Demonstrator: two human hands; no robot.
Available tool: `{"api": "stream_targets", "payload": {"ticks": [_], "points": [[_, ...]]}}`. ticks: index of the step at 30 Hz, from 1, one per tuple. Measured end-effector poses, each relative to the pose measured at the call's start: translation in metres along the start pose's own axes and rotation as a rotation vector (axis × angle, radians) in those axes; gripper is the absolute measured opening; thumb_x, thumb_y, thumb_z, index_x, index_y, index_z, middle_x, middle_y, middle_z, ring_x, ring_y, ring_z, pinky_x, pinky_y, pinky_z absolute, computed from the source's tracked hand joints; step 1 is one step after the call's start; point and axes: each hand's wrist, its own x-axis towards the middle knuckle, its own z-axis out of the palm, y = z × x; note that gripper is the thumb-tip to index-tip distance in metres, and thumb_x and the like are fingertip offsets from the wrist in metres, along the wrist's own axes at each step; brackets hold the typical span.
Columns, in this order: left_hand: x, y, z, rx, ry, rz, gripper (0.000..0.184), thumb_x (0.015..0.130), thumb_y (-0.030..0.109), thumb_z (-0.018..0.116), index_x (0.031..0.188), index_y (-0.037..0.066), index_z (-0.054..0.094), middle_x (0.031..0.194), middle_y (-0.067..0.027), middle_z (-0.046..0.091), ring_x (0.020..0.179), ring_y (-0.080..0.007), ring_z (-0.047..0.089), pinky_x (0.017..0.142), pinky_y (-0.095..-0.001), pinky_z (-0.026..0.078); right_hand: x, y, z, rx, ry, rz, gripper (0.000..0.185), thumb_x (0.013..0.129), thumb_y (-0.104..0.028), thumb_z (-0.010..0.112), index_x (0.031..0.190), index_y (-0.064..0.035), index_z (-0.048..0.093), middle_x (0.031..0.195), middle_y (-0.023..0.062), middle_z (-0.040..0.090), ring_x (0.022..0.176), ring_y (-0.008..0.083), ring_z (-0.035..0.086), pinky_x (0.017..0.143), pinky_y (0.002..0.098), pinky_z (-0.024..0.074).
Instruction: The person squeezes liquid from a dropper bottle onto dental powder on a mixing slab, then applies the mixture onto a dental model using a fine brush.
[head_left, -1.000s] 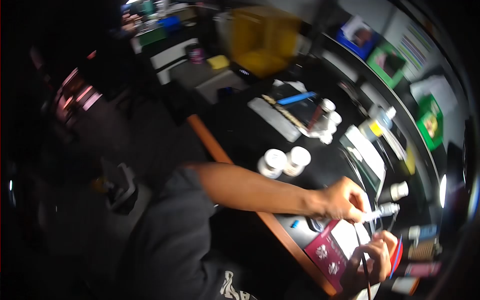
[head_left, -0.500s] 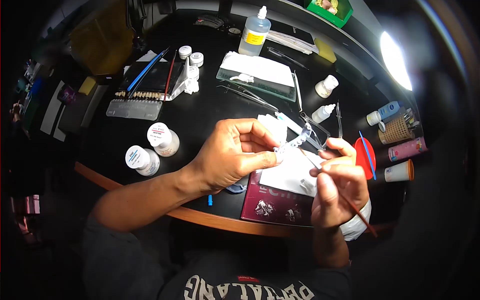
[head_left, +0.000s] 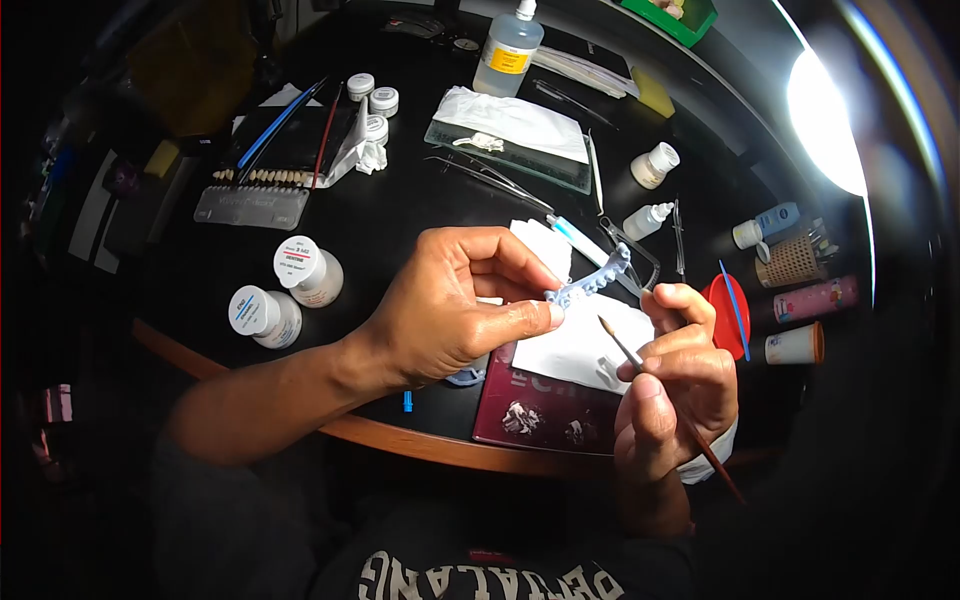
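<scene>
"How are the hands holding things?"
"The left hand (head_left: 430,305) is pinching one end of the pale, curved toothed piece (head_left: 595,283) between thumb and fingers. That grip is leaving most of the row exposed, probably so it can be seen and reached."
"And the right hand (head_left: 680,390)?"
"Its fingers are grasping the thin brush (head_left: 625,350) like a pen, low near the bristles, likely for fine control. The tip is pointing up near the piece, apparently without touching."
"What is lying beneath?"
"White paper (head_left: 565,350) is partly covering the maroon book (head_left: 500,420) by the edge of the counter (head_left: 430,440), perhaps giving a clean, bright backdrop."
"And farther off?"
"Two capped jars (head_left: 265,318) (head_left: 308,270) are standing side by side to the left, presumably within easy reach. Beyond the hands, a folded white tissue (head_left: 510,120) is resting on the glass slab (head_left: 560,170). Behind it the yellow-labelled bottle (head_left: 508,55) is standing upright, and the lamp (head_left: 825,120) is glowing at the right, seemingly angled to light the handwork."
</scene>
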Motion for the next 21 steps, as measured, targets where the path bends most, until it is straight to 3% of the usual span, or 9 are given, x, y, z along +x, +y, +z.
{"api": "stream_targets", "payload": {"ticks": [2,6,15,21], "points": [[0.0006,-0.0003,0.0004,0.028,-0.013,0.015,0.019,0.086,-0.007,0.073,0.103,-0.007,0.066,0.099,-0.0161,0.071,0.094,-0.0193,0.073,0.087,-0.0295,0.06,-0.0031,0.0049,-0.0015,0.098,0.035,0.063,0.014,0.083,0.003,0.061,0.096,0.0005,0.058,0.078,0.0121,0.064,0.125,0.0392,0.053,0.111,0.0556,0.0425],[-0.0005,0.0018,0.0005,0.01,-0.016,-0.014,0.019,0.087,-0.008,0.071,0.105,-0.007,0.065,0.1,-0.0169,0.07,0.095,-0.0215,0.073,0.088,-0.0312,0.061,-0.0029,0.0035,0.0036,0.164,0.051,0.114,0.017,0.082,0.008,0.06,0.097,0.0012,0.057,0.084,0.0141,0.064,0.13,0.043,0.051,0.114,0.0592,0.0383],[-0.0001,0.0008,-0.0004,-0.086,-0.032,-0.057,0.019,0.087,-0.007,0.07,0.106,-0.008,0.064,0.1,-0.0176,0.07,0.096,-0.0228,0.074,0.089,-0.0323,0.061,-0.0047,0.0085,0.0034,0.054,0.016,0.021,0.025,0.074,0.013,0.058,0.096,0.0018,0.056,0.083,0.0133,0.061,0.129,0.0403,0.05,0.113,0.0598,0.0388],[0.0006,-0.0012,-0.0012,0.007,-0.056,0.0,0.02,0.087,-0.006,0.073,0.105,-0.007,0.065,0.098,-0.018,0.072,0.096,-0.0211,0.073,0.089,-0.0317,0.06,-0.0036,0.0071,0.0052,0.009,0.032,0.026,0.024,0.068,0.013,0.059,0.088,0.0006,0.057,0.08,0.0123,0.06,0.117,0.0396,0.059,0.106,0.0573,0.0477]]}}
